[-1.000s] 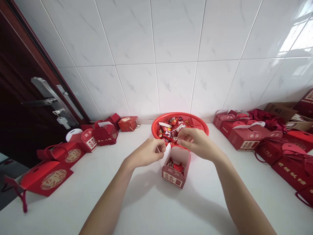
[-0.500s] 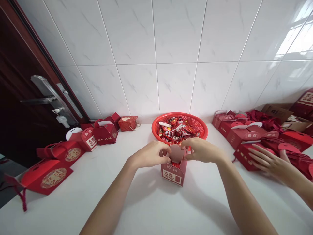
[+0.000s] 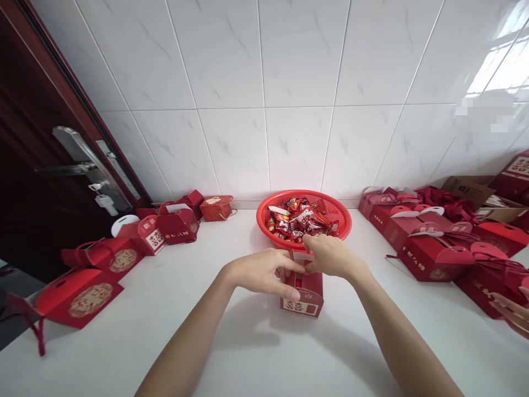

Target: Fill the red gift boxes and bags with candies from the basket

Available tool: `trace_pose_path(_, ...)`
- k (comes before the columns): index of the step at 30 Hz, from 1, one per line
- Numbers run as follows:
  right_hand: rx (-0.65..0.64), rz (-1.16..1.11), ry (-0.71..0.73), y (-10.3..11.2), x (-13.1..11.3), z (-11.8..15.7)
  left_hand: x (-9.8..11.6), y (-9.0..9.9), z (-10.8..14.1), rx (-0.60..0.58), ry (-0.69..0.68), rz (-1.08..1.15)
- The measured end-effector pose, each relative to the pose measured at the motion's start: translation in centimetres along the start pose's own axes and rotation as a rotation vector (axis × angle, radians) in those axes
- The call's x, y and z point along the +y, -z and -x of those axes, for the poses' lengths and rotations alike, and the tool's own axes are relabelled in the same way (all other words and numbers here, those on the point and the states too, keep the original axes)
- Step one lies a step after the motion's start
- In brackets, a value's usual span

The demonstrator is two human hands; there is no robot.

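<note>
A small red box (image 3: 302, 304) with a pale printed label stands upright on the white table, its top partly folded in. My left hand (image 3: 264, 271) is over its left side, thumb and fingers apart, touching the top flaps. My right hand (image 3: 330, 255) reaches over the back right of the box, with fingers bent down on the flaps; whether they pinch one is hidden. Something red shows inside through the gap. Just behind the box sits a red plastic basket (image 3: 345, 220) of wrapped candies (image 3: 301, 218).
Red gift boxes (image 3: 88, 300) line the left side. More boxes (image 3: 438, 259) are grouped on the right, by an open cardboard carton (image 3: 467, 190). Another person's hand (image 3: 512, 309) is at the right edge. A tiled wall (image 3: 297, 149) rises behind.
The box has turned slightly and shifted right, and its top flaps have come down. My left hand has moved right across it. The other person's hand has moved toward the right edge.
</note>
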State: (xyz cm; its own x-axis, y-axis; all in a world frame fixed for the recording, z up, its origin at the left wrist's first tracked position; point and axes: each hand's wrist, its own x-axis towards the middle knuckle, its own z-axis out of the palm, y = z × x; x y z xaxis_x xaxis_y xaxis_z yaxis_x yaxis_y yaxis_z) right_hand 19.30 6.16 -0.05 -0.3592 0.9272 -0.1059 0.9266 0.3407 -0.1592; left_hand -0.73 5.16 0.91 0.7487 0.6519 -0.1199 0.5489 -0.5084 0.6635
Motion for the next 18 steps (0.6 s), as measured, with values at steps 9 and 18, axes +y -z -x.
trace_pose_path(9, 0.037, -0.033, 0.01, 0.3, 0.5, -0.2, 0.5, -0.9, -0.3, -0.146, -0.074, -0.043)
trace_pose_path(18, -0.054, -0.205, 0.131, 0.8, 1.6, 0.2, -0.2, -1.1, -1.1, -0.137, 0.001, 0.002)
